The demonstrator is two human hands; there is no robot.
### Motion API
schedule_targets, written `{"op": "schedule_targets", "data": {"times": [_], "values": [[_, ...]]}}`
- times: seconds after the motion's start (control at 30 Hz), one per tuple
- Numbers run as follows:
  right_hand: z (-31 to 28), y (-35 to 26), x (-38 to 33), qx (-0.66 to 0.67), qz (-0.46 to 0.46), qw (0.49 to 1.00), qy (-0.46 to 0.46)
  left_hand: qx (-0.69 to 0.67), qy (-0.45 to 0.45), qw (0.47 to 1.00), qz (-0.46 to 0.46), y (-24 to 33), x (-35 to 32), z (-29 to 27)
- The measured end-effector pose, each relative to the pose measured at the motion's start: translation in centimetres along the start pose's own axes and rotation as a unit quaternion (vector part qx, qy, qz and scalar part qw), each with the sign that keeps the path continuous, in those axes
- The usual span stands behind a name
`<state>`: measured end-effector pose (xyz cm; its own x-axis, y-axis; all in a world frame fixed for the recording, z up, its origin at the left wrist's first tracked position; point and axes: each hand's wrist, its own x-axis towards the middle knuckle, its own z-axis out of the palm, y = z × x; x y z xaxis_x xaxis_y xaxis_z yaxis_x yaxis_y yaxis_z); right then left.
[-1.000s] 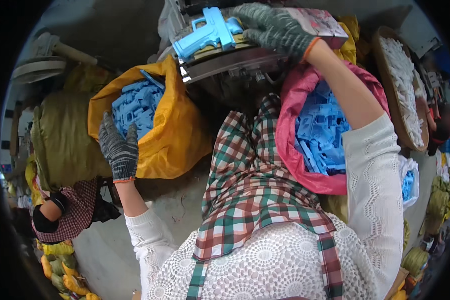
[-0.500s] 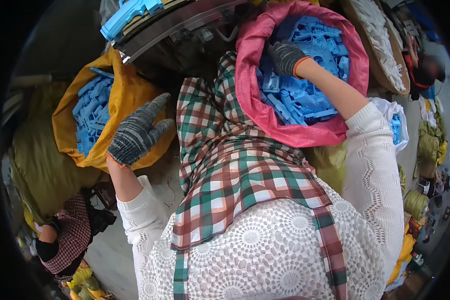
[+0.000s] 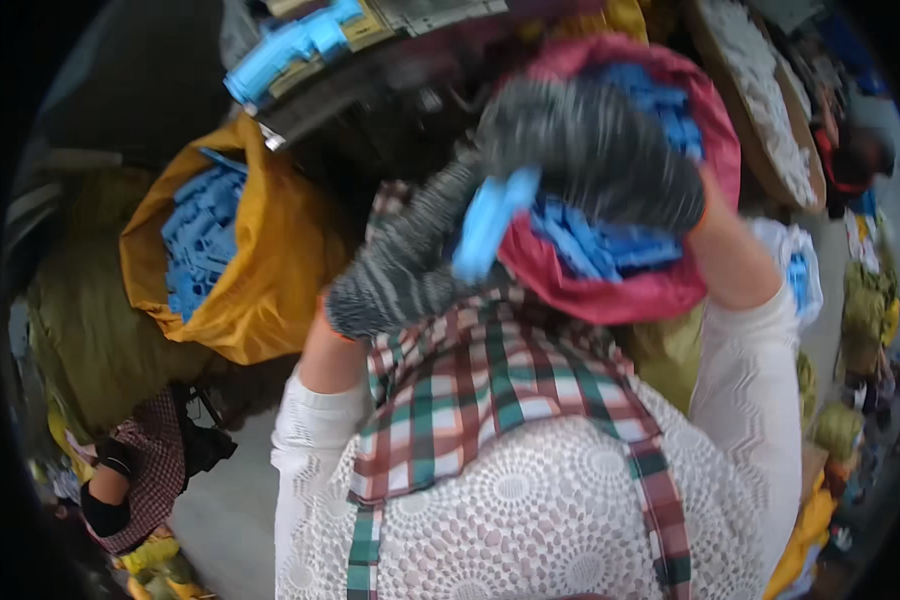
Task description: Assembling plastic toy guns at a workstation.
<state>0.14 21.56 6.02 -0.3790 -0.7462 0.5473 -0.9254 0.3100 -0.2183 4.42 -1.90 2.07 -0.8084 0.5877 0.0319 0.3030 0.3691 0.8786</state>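
Half a second ago my right hand [image 3: 595,150] was down in the pink sack [image 3: 610,290] and my left hand [image 3: 400,270] hung open over the yellow one; now both have come up together in front of my chest, with a blue plastic part [image 3: 490,222] between them. The part is a long light-blue piece standing nearly upright, just above the near rim of the pink sack. My right hand, in its dark knit glove, is curled over the part's upper end and seems to have hold of it; the blur keeps me from telling how tightly the fingers close. My left hand, in a striped grey glove, reaches up to the part's lower end and touches it, fingers partly bent; whether it grips or only steadies I cannot tell.

So one piece is out of the pink sack and in my hands. Behind it the sack is full of more blue parts [image 3: 610,250]. To my left, the yellow sack [image 3: 260,280] holds a heap of similar blue pieces. Up ahead, another blue part [image 3: 290,45] lies on the dark machine [image 3: 370,90]. At lower left another person [image 3: 130,470] in a checked top crouches on the floor.
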Motion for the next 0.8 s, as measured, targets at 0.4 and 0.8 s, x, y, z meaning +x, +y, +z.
{"op": "schedule_targets", "data": {"times": [0.4, 0.8], "values": [[-0.2, -0.8, 3.4, 0.145, 0.146, 0.978, -0.025, 0.202, 0.225, 0.944, 0.134, -2.0, 0.9, -2.8], [0.1, 4.8, 5.1, 0.168, 0.238, 0.953, 0.083, 0.517, 0.155, 0.823, -0.176, -1.6, 5.2, -14.9]]}}
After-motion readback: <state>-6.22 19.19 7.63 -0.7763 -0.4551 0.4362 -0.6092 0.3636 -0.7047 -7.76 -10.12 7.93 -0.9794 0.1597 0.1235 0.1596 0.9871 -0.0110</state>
